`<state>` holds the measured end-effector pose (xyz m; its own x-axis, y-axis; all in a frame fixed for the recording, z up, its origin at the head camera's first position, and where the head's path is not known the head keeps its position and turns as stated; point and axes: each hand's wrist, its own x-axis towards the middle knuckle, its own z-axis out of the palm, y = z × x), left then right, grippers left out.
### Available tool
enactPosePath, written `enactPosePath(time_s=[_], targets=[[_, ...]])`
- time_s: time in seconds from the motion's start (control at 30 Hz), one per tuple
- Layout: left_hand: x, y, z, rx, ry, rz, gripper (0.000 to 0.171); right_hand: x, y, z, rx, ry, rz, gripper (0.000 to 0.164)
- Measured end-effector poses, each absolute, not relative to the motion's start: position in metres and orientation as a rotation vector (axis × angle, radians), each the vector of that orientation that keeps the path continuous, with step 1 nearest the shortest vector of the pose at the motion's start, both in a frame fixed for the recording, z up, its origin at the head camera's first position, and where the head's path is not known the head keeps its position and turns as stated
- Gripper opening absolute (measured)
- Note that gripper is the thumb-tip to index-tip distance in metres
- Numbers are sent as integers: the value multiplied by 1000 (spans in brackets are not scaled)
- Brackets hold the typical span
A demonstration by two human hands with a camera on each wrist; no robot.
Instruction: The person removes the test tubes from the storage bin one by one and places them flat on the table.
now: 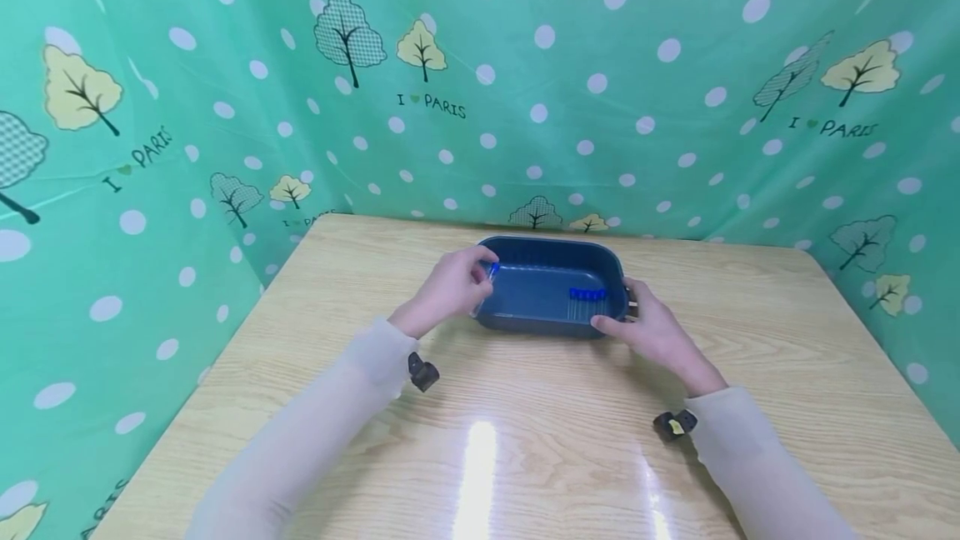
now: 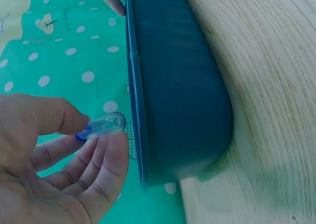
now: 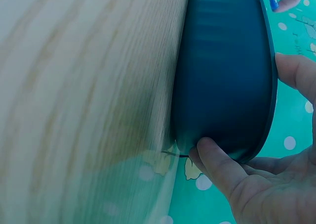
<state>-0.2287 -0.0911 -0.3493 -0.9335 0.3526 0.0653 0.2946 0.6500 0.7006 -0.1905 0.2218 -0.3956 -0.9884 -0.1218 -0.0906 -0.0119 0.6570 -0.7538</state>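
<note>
A dark blue rectangular basin stands on the table. Over its left end, my left hand pinches a small clear tube with a blue cap between thumb and fingers. In the left wrist view the tube's rounded clear end points toward the basin's outer wall. My right hand holds the basin's right end, thumb at the rim and fingers against the outside, as the right wrist view shows of the hand. Inside the basin, several blue-capped tubes lie side by side in a row near the right end.
The light wood table carries the basin toward its back edge. Behind and to the left hangs a green dotted cloth with printed trees. Small black camera mounts sit on both wrists.
</note>
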Motion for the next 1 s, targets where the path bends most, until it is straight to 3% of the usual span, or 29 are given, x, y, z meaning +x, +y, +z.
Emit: enactPosePath(time_s=[1.0], targets=[[-263, -130, -369, 308, 2785, 1287, 42, -190, 222, -396, -113, 2755, -1222, 92]])
